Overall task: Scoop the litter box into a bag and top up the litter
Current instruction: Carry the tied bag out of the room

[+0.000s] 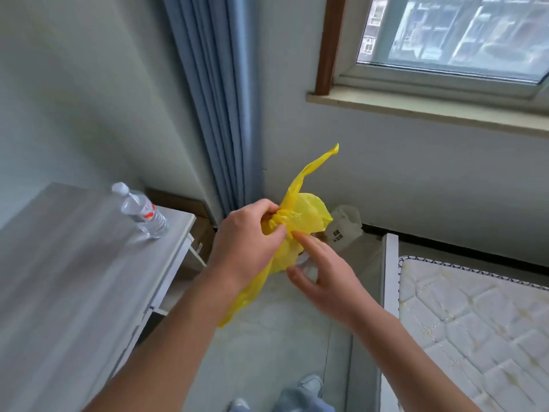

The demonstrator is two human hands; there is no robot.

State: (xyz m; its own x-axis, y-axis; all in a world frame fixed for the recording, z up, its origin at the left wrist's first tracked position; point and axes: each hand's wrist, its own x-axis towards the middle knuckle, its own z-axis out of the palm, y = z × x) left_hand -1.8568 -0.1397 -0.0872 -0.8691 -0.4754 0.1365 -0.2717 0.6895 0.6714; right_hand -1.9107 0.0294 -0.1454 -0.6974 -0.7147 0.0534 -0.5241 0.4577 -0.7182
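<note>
A yellow plastic bag (pixel 306 214) hangs in the air at the middle of the head view, its neck bunched and one strip sticking up toward the window. My left hand (pixel 246 236) grips the bunched neck. My right hand (pixel 323 275) is just below and right of it, index finger touching the plastic, thumb apart. The bag's lower end trails down behind my left wrist. A white litter sack (pixel 346 226) with black print stands on the floor in the corner behind the bag. The litter box is not visible.
A grey wooden table (pixel 74 278) on the left carries a clear water bottle (pixel 141 212). A bare mattress (pixel 475 322) on a white frame fills the right. A blue curtain (pixel 214 99) hangs in the corner beside the window sill (pixel 416 107). My shoes (pixel 309 385) stand on the pale floor.
</note>
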